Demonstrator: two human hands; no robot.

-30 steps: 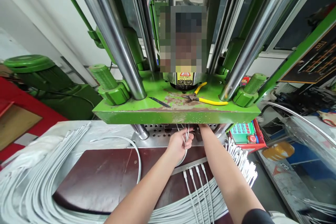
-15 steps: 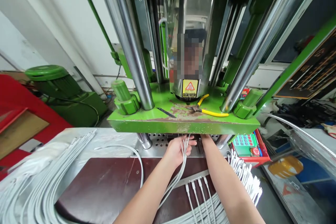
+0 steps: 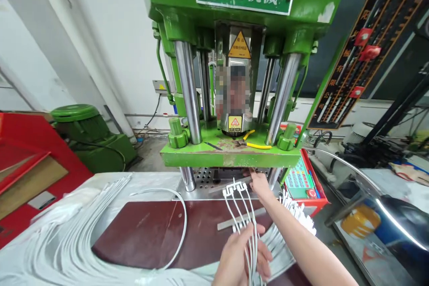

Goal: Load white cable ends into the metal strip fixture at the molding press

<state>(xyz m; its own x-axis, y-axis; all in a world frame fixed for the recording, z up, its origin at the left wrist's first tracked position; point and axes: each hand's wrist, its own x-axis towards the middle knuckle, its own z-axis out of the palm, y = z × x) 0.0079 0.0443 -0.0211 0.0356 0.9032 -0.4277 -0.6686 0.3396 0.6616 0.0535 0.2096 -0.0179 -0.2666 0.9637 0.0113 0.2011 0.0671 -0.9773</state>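
Several white cables [image 3: 252,214] run up through my left hand [image 3: 239,250], whose fingers are curled round them at the lower middle. At their top ends the plugs are joined by white moulded plastic pieces [image 3: 234,187], held in front of the press. My right hand [image 3: 260,184] is at the front edge of the green press, fingers pointing left beneath its plate. A motion-blurred metal strip [image 3: 219,188] reaches to these fingers, and they appear closed on its end. Another metal strip [image 3: 228,224] lies on the brown board [image 3: 150,228], partly hidden by the cables.
Cutting pliers [image 3: 258,145] with yellow handles and a dark thin blade [image 3: 213,146] lie on the green press plate [image 3: 201,159]. Bundled white cables [image 3: 77,228] spread at left, and more cable ends [image 3: 298,214] lie at right. A red control box [image 3: 315,187] stands beyond.
My left hand has come back from under the press with the cables, whose joined plugs now show. The right hand stays near the press. The camera view has tilted up.
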